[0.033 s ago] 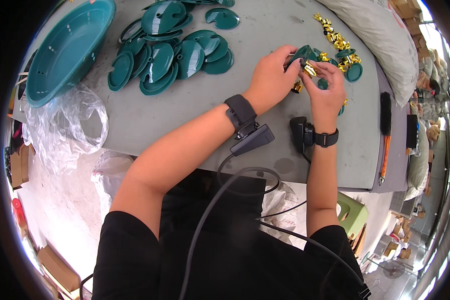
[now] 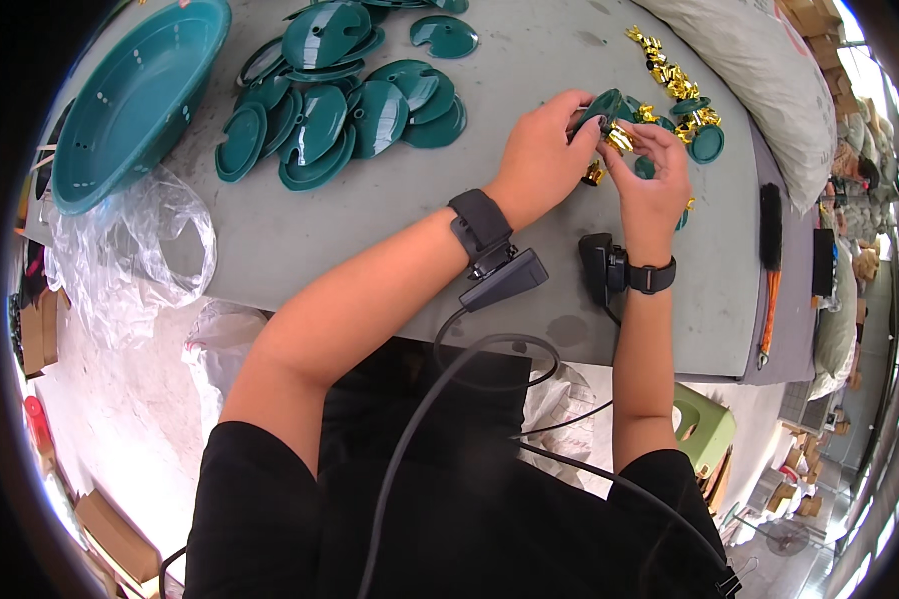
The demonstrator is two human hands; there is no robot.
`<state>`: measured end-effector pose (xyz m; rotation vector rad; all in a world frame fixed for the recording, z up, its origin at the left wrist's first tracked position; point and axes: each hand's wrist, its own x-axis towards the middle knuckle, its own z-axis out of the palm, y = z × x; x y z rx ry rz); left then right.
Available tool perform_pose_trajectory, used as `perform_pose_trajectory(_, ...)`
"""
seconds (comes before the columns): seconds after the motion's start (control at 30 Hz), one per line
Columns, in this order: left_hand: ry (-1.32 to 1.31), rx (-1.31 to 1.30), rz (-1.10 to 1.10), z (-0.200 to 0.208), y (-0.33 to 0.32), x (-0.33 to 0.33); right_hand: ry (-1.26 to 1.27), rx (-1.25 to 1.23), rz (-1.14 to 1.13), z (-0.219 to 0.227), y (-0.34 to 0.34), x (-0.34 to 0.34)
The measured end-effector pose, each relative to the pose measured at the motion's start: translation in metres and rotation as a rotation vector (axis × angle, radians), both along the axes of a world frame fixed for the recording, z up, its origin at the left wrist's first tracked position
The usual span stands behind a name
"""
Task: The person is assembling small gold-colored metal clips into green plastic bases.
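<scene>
My left hand point(image 2: 549, 155) is closed on a dark green notched plastic disc point(image 2: 603, 106), tilted up at the right part of the table. Against it, my right hand point(image 2: 657, 185) pinches a shiny gold knob-like piece point(image 2: 619, 138) between thumb and fingers. The fingers partly hide where disc and gold piece meet. Just below lies another small gold piece point(image 2: 593, 174). Beyond the right hand runs a line of loose gold pieces point(image 2: 674, 82), with a few green discs point(image 2: 707, 145) among them. A pile of similar notched green discs point(image 2: 322, 125) lies left of my hands.
A deep teal basin point(image 2: 135, 100) stands at the table's left, above a clear plastic bag point(image 2: 135, 255) hanging over the edge. A white sack point(image 2: 759, 75) and an orange-handled brush point(image 2: 771, 240) lie on the right. A black cable point(image 2: 410, 439) loops in front of me.
</scene>
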<state>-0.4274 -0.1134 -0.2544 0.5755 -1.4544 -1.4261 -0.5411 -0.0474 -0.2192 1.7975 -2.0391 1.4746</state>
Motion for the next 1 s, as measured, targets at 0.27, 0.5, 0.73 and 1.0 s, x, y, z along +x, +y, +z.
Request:
perform_pose_trajectory(0.27,0.108,-0.003,0.084,0.004,0.003,-0.003,-0.156,-0.087,0.059,-0.005,-0.001,-0.005)
perform_pose_trajectory(0.5,0.025,-0.037,0.035,0.011,0.009,0.005,-0.078,-0.052,0.043,0.002,0.001,0.003)
perform_pose_trajectory(0.73,-0.043,-0.161,0.082,0.010,0.011,0.005,-0.042,-0.031,0.002,0.008,0.004,0.012)
perform_pose_trajectory(1.0,-0.185,-0.399,0.093,0.020,0.015,0.014,-0.699,0.042,0.140,0.007,0.010,0.005)
